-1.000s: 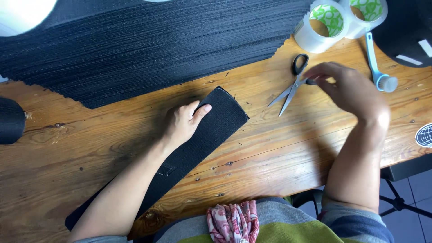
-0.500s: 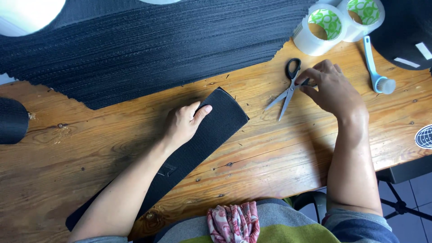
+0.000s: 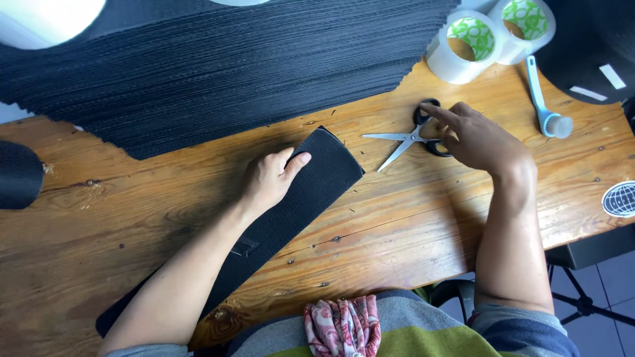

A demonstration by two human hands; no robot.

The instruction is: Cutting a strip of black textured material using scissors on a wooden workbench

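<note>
**Bench inventory, 1 head view, left to right**

Far left edge: dark roll end (image 3: 18,173), partly cut off by the frame. Behind, across the back: large stack of black ribbed sheets (image 3: 218,73), jagged front edge.

Left of centre: left hand (image 3: 270,180), pressed flat, palm down, fingers spread, on the upper end of a long black fabric strip (image 3: 311,182). Nothing gripped, only weighted down. Strip lying diagonally on the wooden table (image 3: 397,225), long axis from lower left near the body to upper right.

Centre right: scissors (image 3: 403,140), flat on the table, blades apart, tips pointing left toward the strip's upper end, black loops to the right. Well apart from the left hand, just past the strip's end.

Right: right hand (image 3: 473,139), loosely curled over the loops, fingertips touching them; fingers through the loops or not: cannot tell. Clearly the nearer hand to the scissors.

Far right, rear: 2 rolls of clear tape (image 3: 463,56), side by side. Beside them: light blue brush (image 3: 546,106), head toward the body.
</note>
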